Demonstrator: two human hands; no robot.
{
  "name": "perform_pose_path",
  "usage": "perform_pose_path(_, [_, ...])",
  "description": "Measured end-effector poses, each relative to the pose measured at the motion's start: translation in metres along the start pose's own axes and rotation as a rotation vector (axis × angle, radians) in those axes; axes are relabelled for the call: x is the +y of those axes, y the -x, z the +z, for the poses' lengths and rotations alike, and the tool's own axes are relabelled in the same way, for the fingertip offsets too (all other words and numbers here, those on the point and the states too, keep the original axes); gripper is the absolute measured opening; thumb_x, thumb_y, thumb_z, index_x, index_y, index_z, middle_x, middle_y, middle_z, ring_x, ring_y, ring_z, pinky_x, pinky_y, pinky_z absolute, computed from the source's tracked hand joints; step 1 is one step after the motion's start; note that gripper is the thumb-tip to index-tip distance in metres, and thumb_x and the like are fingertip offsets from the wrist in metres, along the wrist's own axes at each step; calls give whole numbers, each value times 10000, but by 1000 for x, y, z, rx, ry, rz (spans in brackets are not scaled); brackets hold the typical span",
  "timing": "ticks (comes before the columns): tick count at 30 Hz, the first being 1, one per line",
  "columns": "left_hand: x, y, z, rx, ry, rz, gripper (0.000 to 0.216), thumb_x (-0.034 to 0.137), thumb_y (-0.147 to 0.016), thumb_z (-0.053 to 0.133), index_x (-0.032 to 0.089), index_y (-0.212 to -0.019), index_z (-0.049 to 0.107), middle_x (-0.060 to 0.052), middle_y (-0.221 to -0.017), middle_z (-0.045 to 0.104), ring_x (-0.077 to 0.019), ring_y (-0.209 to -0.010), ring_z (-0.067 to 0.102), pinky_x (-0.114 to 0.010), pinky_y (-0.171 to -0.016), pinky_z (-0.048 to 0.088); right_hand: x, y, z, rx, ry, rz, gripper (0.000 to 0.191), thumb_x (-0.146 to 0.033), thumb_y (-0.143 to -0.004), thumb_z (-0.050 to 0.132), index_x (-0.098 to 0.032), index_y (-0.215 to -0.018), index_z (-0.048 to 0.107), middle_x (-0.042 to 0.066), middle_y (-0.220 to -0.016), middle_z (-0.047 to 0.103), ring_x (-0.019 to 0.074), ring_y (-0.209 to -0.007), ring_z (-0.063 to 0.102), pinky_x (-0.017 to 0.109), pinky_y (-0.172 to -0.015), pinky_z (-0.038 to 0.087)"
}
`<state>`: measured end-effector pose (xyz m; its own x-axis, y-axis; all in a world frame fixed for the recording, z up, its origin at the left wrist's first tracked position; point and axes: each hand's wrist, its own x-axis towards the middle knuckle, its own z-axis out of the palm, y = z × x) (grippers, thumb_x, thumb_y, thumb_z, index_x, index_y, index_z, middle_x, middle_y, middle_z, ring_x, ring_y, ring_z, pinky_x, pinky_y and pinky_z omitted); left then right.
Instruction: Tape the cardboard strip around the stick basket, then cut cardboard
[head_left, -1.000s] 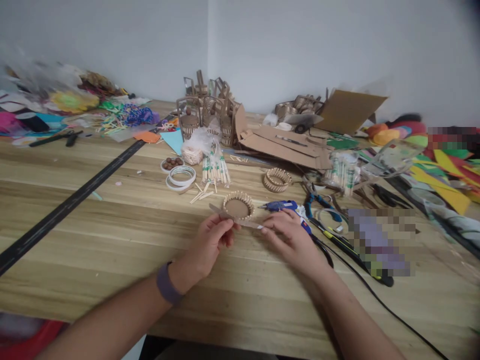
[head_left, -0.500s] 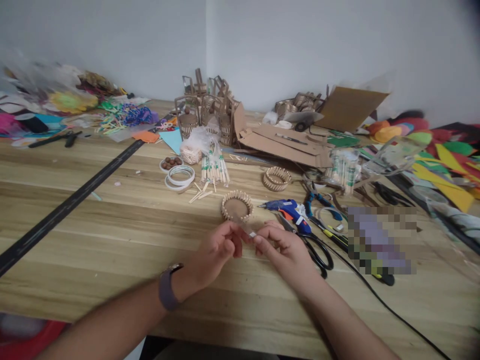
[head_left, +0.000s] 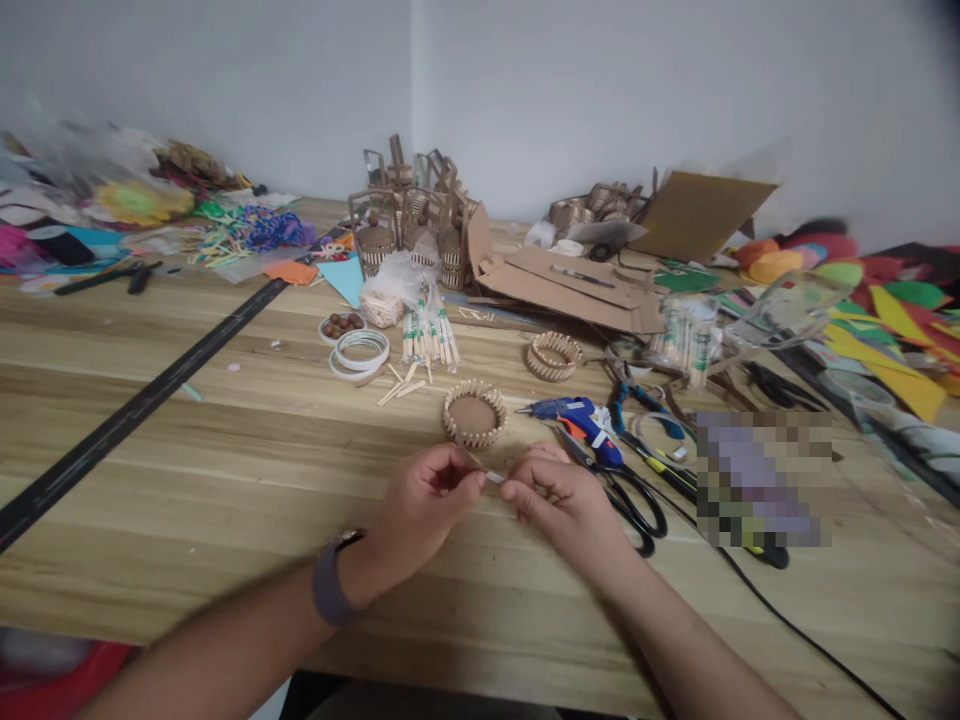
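My left hand and my right hand meet over the wooden table, both pinching a thin cardboard strip between their fingertips. Only a short piece of the strip shows between the hands. Just beyond them stands a small round basket with a rim of short wooden sticks. A blue glue gun lies to the right of the basket, and black-handled scissors lie beside my right hand.
A second stick ring, tape rolls, a bundle of sticks and finished cardboard baskets lie farther back. Flat cardboard, coloured foam sheets and a long black ruler crowd the sides. A black cable runs right.
The hands have drawn closer together and slightly toward me, so the long strip first held flat near the basket now shows only a short piece between the fingertips. The scissors are uncovered.
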<state>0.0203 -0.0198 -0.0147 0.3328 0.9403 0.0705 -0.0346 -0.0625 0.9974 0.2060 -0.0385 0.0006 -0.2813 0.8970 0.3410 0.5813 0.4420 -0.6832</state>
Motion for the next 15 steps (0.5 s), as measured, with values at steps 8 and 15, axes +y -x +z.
perform_pose_path(8, [0,-2,1,94,-15,-60,228,382,-758,601,173,-682,550,37,-615,485,-91,-555,400,-207,-519,343,-22,7,4,368,473,-266,40,-241,-909,612,-263,-890,640,4,-767,696,189,-765,602,390,-793,328])
perform_pose_path(15, [-4,1,3,67,-73,-53,202,353,-775,576,170,-689,565,24,-620,513,-107,-579,441,-219,-543,369,-25,7,11,347,472,-237,84,-177,-906,593,-250,-903,633,-3,-766,692,178,-753,588,379,-770,317])
